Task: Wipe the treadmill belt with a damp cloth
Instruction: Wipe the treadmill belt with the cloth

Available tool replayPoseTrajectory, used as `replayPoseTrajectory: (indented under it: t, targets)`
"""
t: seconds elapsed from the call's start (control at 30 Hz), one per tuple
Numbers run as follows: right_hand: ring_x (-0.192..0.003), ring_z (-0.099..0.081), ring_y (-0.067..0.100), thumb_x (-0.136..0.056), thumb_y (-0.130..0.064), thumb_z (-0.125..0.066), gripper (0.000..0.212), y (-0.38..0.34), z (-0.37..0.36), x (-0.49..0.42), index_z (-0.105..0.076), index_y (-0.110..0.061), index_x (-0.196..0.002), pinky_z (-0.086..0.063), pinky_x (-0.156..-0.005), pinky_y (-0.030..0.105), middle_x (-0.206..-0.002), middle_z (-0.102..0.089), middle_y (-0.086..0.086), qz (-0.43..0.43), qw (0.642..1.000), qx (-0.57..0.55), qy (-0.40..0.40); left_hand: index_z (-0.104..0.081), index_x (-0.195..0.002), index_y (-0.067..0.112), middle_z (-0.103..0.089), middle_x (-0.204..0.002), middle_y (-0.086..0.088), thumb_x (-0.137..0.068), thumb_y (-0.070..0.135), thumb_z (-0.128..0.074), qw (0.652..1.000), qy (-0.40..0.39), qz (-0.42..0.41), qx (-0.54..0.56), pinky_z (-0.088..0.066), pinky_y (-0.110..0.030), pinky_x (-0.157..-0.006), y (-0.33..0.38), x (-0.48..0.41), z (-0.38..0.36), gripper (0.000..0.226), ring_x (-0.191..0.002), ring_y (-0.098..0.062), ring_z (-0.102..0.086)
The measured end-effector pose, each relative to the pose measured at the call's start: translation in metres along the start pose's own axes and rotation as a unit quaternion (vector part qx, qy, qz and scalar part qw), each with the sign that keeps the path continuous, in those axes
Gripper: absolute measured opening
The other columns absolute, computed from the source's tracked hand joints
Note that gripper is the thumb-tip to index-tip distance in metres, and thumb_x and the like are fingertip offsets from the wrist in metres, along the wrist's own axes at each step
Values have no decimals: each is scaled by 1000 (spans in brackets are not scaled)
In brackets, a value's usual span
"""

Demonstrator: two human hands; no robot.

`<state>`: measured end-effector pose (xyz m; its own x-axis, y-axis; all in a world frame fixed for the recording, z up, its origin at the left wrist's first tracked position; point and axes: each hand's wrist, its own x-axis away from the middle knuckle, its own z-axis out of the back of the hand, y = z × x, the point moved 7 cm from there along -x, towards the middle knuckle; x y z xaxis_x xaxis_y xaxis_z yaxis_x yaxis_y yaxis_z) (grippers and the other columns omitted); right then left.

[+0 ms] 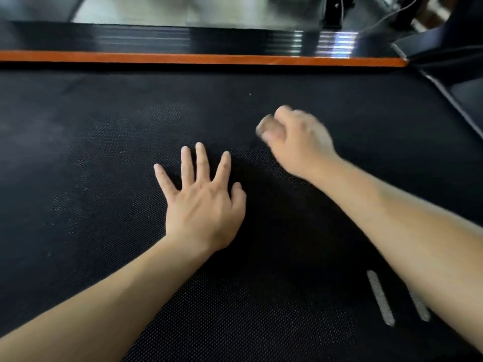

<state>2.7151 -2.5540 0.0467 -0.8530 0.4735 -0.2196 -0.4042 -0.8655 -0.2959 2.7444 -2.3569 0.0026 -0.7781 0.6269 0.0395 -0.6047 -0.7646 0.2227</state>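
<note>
Both hands are down over the treadmill belt [104,126], which fills nearly all of my head view as a black, finely dotted surface. My left hand [201,205] lies flat on the belt, palm down and wide, with its fingers [200,159] straight and spread and the thumb tucked in slightly toward the right. It holds nothing and simply presses on the belt near the middle of the view.

My right hand [295,142] sits further forward and to the right of the left one, close to it but not touching. It is drawn in narrow, the fingers curled under into a fist. The hand is blurred, and only knuckles and fingertips show in the curl. I cannot tell whether it touches the belt or hovers just above it.

The belt runs under and all around both hands and reaches forward to an orange stripe [183,58] along its far edge. Beyond the stripe lies a glossy black side rail [156,39] with ribbed lines. Two short pale marks [380,297] are printed on the belt near me, one just beside my right forearm and one partly hidden under it. At the far right a dark part of the frame [457,82] slants across the corner.
</note>
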Motion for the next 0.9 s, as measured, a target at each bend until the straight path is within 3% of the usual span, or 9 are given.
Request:
replayPoseTrajectory:
  t: [0.07, 0.1, 0.23, 0.3, 0.43, 0.63, 0.8, 0.9]
  targets:
    - [-102, -60, 37, -97, -43, -52, 22, 31, 8, -37, -51, -22, -103, -48, -84, 44, -106, -64, 11, -101, 994, 29, 23, -5, -161, 36, 7, -171, -11, -97, 58, -15, 1000, 1, -2, 0, 13, -70, -117, 0, 1, 0, 68, -156, -31, 17]
    - [-101, -60, 36, -97, -42, -52, 22, 33, 6, -46, -51, -22, -104, -48, -83, 44, -105, -64, 10, -110, 993, 27, 26, -5, -161, 36, 7, -171, -11, -98, 59, -17, 1000, 3, -2, 0, 13, -70, -117, 0, 0, 1, 68, -156, -31, 18]
    - [-80, -54, 25, -96, -40, -60, 24, -13, -19, -25, -46, -21, -92, -41, -69, 36, -90, -58, 3, 51, 997, -38, -33, -7, -161, 36, 6, -171, -11, -98, 60, -18, 1000, 7, -3, -1, 13, -70, -116, 0, 0, 1, 68, -156, -30, 17]
    - [-81, -57, 27, -95, -42, -60, 25, -5, -18, -31, -50, -18, -94, -41, -69, 36, -90, -60, 4, 61, 997, -37, -42, -8, -161, 36, 6, -171, -11, -98, 61, -18, 1000, 7, -5, -2, 12, -70, -116, 1, 0, 0, 68, -156, -31, 16]
    - [-103, -62, 37, -97, -44, -54, 30, 45, -2, -91, -54, -19, -115, -45, -78, 40, -110, -65, 10, -116, 992, 30, 28, -9, -161, 36, 4, -171, -11, -95, 62, -15, 1000, 13, -6, -4, 10, -71, -116, 0, -1, 0, 71, -156, -31, 14]
    - [-86, -54, 28, -96, -44, -58, 27, -9, -31, -78, -51, -18, -99, -42, -71, 38, -96, -60, 7, 61, 998, -8, -22, -9, -161, 35, 6, -171, -11, -95, 62, -16, 1000, 15, -7, -1, 11, -70, -117, 1, -1, 1, 71, -156, -31, 17]
    - [-106, -61, 34, -100, -42, -54, 30, 21, -20, -137, -54, -20, -120, -45, -80, 41, -114, -64, 8, -89, 994, 51, 32, -10, -162, 34, 6, -171, -11, -96, 61, -17, 1000, 18, -11, -4, 11, -70, -117, 3, 0, 2, 72, -156, -31, 17]
    - [-103, -60, 32, -98, -44, -57, 30, -14, -35, -127, -56, -20, -116, -46, -80, 41, -114, -64, 8, -5, 1000, 17, 17, -10, -162, 33, 6, -171, -12, -96, 60, -17, 1000, 17, -11, -2, 12, -70, -117, 2, 0, 1, 71, -156, -32, 18]
